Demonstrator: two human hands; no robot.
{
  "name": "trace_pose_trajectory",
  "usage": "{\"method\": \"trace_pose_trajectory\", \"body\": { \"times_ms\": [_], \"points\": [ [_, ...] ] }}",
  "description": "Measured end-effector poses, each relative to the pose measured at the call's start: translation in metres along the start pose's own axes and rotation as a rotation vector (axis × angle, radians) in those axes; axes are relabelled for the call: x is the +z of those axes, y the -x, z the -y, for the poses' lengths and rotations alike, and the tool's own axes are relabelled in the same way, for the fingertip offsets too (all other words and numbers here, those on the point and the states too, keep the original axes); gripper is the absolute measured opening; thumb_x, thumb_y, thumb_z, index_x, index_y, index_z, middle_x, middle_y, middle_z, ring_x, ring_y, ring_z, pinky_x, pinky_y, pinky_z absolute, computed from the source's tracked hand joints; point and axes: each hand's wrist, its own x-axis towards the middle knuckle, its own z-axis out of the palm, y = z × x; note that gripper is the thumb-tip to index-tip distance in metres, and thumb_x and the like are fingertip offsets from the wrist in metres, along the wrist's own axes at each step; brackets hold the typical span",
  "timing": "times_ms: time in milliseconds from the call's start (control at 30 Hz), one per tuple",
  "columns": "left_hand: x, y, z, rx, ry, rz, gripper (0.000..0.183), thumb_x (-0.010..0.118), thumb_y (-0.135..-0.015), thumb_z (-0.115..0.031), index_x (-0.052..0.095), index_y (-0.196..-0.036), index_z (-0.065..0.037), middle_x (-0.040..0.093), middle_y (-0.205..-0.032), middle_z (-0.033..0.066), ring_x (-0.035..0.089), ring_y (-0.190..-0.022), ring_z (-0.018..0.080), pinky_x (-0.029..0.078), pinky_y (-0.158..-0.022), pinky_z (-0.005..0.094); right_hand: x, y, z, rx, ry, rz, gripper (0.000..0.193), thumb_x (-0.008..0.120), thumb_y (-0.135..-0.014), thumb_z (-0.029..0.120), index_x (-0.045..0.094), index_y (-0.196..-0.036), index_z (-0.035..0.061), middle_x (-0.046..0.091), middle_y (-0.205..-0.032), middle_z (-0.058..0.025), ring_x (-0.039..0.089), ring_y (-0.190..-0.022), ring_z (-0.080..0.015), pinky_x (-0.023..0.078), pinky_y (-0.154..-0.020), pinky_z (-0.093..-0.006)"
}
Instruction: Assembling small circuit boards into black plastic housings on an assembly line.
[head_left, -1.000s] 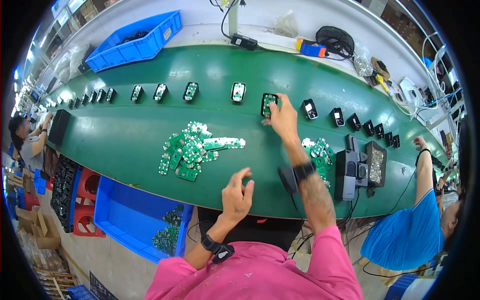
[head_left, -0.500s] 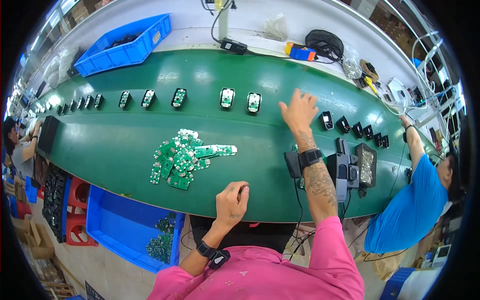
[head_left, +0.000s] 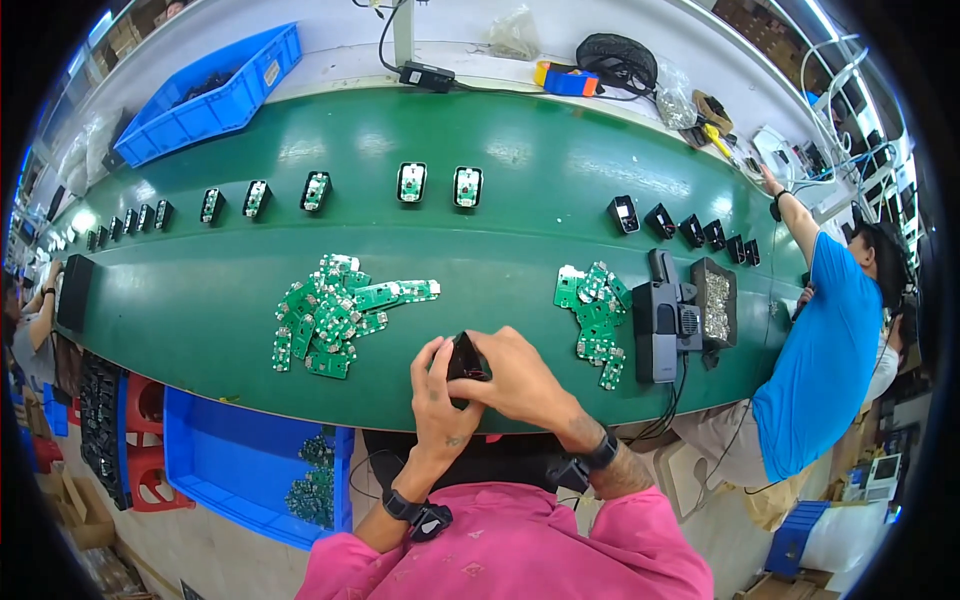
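Note:
Close to the bench's near edge, a small black plastic case (head_left: 463,362) is held between my two hands. Fingers of my left hand (head_left: 436,400) grip its left side. My right hand (head_left: 515,378) closes on it from the right, thumb across the lower part. What lies inside the case is mostly hidden by shade and fingers. Beyond my left hand spreads a pile of green circuit boards (head_left: 330,318). A second, smaller pile of circuit boards (head_left: 597,318) lies to the right of my right hand.
Black cases with boards inside (head_left: 467,187) form a row along the bench (head_left: 500,265). More black cases (head_left: 623,214) stand at right, behind a grey device (head_left: 657,335) and a tray of small metal parts (head_left: 715,300). A co-worker in blue (head_left: 815,370) reaches over at right.
My right hand has come back from the far side of the bench to my left hand, and both now grip the black case. The view has shifted slightly.

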Motion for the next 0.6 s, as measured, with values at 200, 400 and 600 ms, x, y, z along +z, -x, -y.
{"method": "trace_pose_trajectory", "body": {
  "times_ms": [200,400,600],
  "points": [
    [-0.003,0.006,0.006,-0.119,0.169,0.062,0.076,0.08,-0.073,-0.006,0.047,-0.141,-0.009,0.046,-0.138,0.0183,0.057,-0.112,0.0332,0.056,-0.081,0.0354,0.017,0.035,-0.017,-0.12,0.142,-0.252,0.034,0.076,-0.082,0.024,0.065,-0.103,-0.0002,0.066,-0.087,-0.0147,0.064,-0.086,-0.0323,0.051,-0.074,-0.0411],
    [-0.011,0.0,-0.004,0.046,0.119,0.186,0.061,0.073,-0.078,-0.001,0.054,-0.135,-0.011,0.044,-0.136,0.0173,0.058,-0.11,0.0288,0.057,-0.071,0.0292,-0.006,0.032,-0.028,-0.213,0.003,-0.24,0.015,0.07,-0.086,0.011,0.068,-0.095,0.0002,0.066,-0.083,-0.0137,0.065,-0.077,-0.0327,0.051,-0.068,-0.0401],
    [-0.023,0.008,0.007,-0.304,0.32,0.094,0.037,0.062,-0.083,0.006,0.059,-0.118,-0.005,0.037,-0.136,0.0144,0.063,-0.09,0.0192,0.058,-0.069,0.0266,-0.036,0.001,-0.084,0.118,0.665,-0.636,0.038,0.072,-0.085,0.027,0.064,-0.111,-0.0005,0.06,-0.103,-0.0186,0.057,-0.094,-0.0338,0.047,-0.079,-0.0409]
  ]
}}
